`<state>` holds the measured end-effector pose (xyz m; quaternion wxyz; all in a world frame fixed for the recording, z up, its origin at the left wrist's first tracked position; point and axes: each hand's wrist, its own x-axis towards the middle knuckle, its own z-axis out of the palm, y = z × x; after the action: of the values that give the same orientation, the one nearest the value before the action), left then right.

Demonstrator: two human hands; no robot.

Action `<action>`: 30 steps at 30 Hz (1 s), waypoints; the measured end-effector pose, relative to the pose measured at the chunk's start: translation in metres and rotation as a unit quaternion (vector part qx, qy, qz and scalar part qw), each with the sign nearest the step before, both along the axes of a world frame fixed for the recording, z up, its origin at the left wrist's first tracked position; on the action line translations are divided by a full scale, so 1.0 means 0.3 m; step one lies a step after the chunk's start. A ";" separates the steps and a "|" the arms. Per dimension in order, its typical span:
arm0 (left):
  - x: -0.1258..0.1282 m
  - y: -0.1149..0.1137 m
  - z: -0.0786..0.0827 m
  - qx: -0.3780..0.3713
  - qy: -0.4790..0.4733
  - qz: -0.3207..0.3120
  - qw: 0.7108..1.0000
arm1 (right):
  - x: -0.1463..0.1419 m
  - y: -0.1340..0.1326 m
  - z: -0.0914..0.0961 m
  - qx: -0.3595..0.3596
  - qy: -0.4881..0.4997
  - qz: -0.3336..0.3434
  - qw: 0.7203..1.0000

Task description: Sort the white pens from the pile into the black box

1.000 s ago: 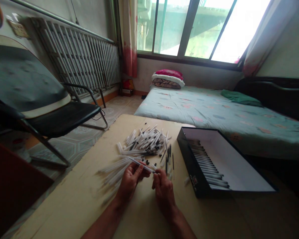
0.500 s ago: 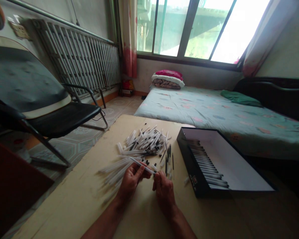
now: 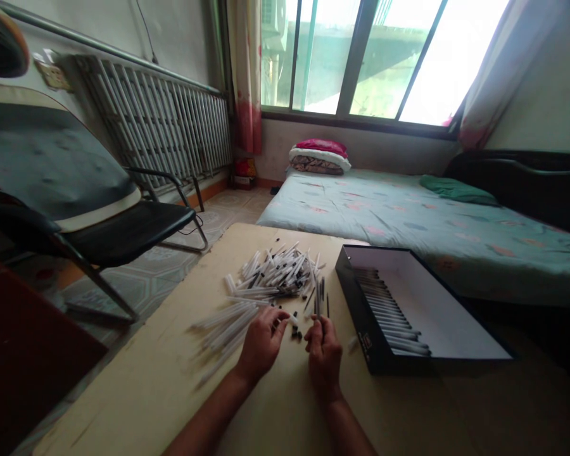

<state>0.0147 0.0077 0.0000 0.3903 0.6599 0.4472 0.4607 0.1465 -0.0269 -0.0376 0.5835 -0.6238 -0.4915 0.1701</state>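
Note:
My left hand [image 3: 262,340] rests on the tan table [image 3: 171,386], fingers apart and bent, with its tips by several small black caps [image 3: 296,330]. Close beside it, my right hand [image 3: 323,353] has its fingers pinched together at the near ends of some thin black refills [image 3: 321,297]; what the fingers grip is too small to make out. A heap of white pen barrels with black parts [image 3: 278,273] lies just beyond both hands. More clear barrels [image 3: 225,320] fan out to the left of my left hand.
A black, white-lined box [image 3: 427,310] with a row of finished pens along its left side stands right of my hands. A black chair [image 3: 99,221] stands at the left by a radiator. A bed [image 3: 408,221] lies beyond the table, under the window.
The white pen held across both hands is no longer between them. Both hands dropped to the table and moved forward toward the caps and refills. The camera tilted slightly.

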 end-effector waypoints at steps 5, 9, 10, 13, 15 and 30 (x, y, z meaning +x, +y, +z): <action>0.048 0.040 0.010 0.130 0.323 -0.063 0.935 | 0.015 0.012 -0.014 -0.015 0.067 0.013 0.998; 0.076 0.077 0.006 0.169 0.456 -0.084 0.870 | 0.011 0.017 -0.019 -0.022 0.074 0.019 0.997; 0.078 0.083 0.005 0.173 0.462 -0.089 0.865 | 0.009 0.017 -0.019 -0.020 0.076 0.020 0.997; 0.075 0.091 0.000 0.180 0.458 -0.100 0.865 | 0.006 0.015 -0.016 -0.017 0.088 0.026 0.996; 0.071 0.091 -0.009 0.183 0.456 -0.102 0.865 | 0.005 0.011 -0.011 -0.015 0.099 0.032 0.994; -0.073 0.085 -0.019 -0.188 -0.408 0.063 0.891 | -0.048 -0.036 0.022 0.052 -0.154 0.126 0.979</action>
<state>-0.0073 0.0332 -0.0058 0.6252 0.2984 0.3677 0.6204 0.1321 -0.0378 -0.0309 0.5060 -0.5446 -0.6582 0.1187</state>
